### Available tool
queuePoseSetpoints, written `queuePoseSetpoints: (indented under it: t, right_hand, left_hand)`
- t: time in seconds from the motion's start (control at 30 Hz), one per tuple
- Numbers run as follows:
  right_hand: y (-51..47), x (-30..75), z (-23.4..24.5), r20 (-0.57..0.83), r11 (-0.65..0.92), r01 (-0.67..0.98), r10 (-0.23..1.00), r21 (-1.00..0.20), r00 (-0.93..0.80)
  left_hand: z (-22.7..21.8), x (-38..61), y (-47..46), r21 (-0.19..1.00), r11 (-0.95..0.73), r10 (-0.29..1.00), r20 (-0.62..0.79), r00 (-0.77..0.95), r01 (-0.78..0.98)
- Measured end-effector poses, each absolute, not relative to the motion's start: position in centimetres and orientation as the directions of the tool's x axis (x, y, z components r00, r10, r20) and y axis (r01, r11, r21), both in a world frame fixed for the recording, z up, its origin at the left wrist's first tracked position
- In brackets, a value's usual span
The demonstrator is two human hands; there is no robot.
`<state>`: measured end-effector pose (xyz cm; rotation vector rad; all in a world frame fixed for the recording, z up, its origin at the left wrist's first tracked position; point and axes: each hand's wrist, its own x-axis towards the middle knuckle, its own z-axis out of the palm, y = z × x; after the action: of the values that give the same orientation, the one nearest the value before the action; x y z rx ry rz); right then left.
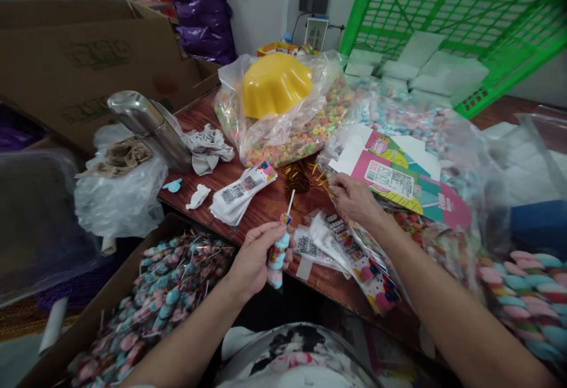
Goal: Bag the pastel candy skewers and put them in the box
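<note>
My left hand (254, 258) is closed around a wrapped marshmallow stick (277, 256), pastel blue and pink, held upright with its white stick pointing up. Stretched forward over the table, my right hand (352, 196) has its fingers pinched together beside some gold twist ties (319, 176); whether one is between the fingertips I cannot make out. A dark gold bundle of ties (297, 178) lies just left of them. Between my arms are printed plastic wrappers (341, 243). A stack of printed labels (243, 193) rests on the table left of centre.
A cardboard box (113, 323) of wrapped marshmallow sticks stands lower left. Behind the labels are a steel flask (150, 128) and crumpled paper (208, 147). A yellow bowl (277, 84) sits on a bag of cereal rings (287, 149). At right are printed cartons (398, 175) and a green crate (425, 10).
</note>
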<state>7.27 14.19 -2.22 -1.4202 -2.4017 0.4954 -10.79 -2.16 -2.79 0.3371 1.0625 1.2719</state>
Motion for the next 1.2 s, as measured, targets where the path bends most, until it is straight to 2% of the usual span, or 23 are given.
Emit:
queuePoseSetpoints:
  t: [0.2, 0.47, 0.57, 0.7, 0.87, 0.97, 1.07, 1.13, 1.2]
  right_hand:
    - [13.6, 7.9, -2.2, 0.115, 0.486, 0.732, 0.861, -0.478, -0.496]
    - [13.6, 8.0, -3.1, 0.032, 0.535, 0.790, 0.833, -0.300, -0.553]
    - [13.7, 7.5, -3.7, 0.010, 0.554, 0.782, 0.818, -0.285, -0.576]
    - [13.8, 7.6, -3.9, 0.033, 0.555, 0.754, 0.812, -0.351, -0.583]
    - [13.5, 9.0, -2.5, 0.109, 0.501, 0.670, 0.837, -0.548, -0.536]
    - [11.7, 9.1, -0.8, 0.154, 0.486, 0.581, 0.836, -0.653, -0.527]
    - [8.4, 8.5, 0.7, 0.274, 0.514, 0.391, 0.806, -0.764, -0.525]
    - [6.2, 8.1, 1.1, 0.375, 0.602, 0.299, 0.739, -0.740, -0.560]
    - [4.7, 8.0, 0.9, 0.436, 0.697, 0.299, 0.667, -0.652, -0.604]
  left_hand:
    - [-2.5, -10.4, -2.3, 0.746, 0.330, 0.888, -0.453, -0.077, -0.579]
    - [-2.5, -10.3, -2.3, 0.779, 0.315, 0.897, -0.431, -0.099, -0.541]
    - [-2.9, -10.0, -2.3, 0.777, 0.323, 0.894, -0.438, -0.097, -0.540]
    - [-3.0, -9.7, -2.2, 0.770, 0.319, 0.895, -0.436, -0.091, -0.552]
    - [-3.0, -9.9, -2.0, 0.766, 0.339, 0.886, -0.456, -0.090, -0.546]
    - [-2.8, -9.8, -1.5, 0.794, 0.350, 0.883, -0.457, -0.109, -0.498]
    - [-2.5, -9.2, -0.8, 0.837, 0.354, 0.890, -0.438, -0.124, -0.417]
    - [-2.2, -8.7, -0.3, 0.889, 0.308, 0.925, -0.363, -0.110, -0.338]
    - [-1.8, -8.1, 0.0, 0.947, 0.221, 0.967, -0.244, -0.073, -0.231]
